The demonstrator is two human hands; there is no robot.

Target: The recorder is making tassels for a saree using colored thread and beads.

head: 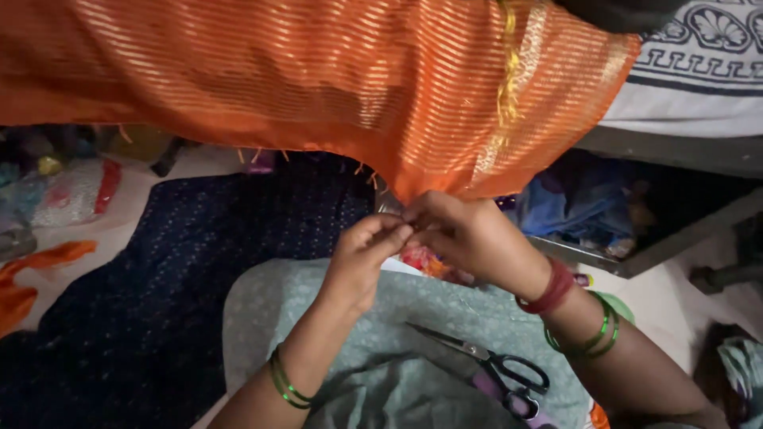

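A wide orange cloth with fine gold stripes [318, 79] hangs across the top of the head view. Its lower edge carries short orange tassels. My left hand [362, 258] and my right hand [461, 234] meet at the lowest point of that edge, fingertips pinched together on the fringe. Green bangles circle both wrists, and my right wrist also wears a red thread band. Black-handled scissors [489, 369] lie on pale green patterned fabric [397, 349] over my lap, just below my right forearm.
A dark blue dotted cloth [159, 302] covers the floor at left. Orange scraps [32, 278] and plastic bags lie at the far left. An open metal box of folded clothes [596, 214] stands at right, under a white printed sheet [699, 71].
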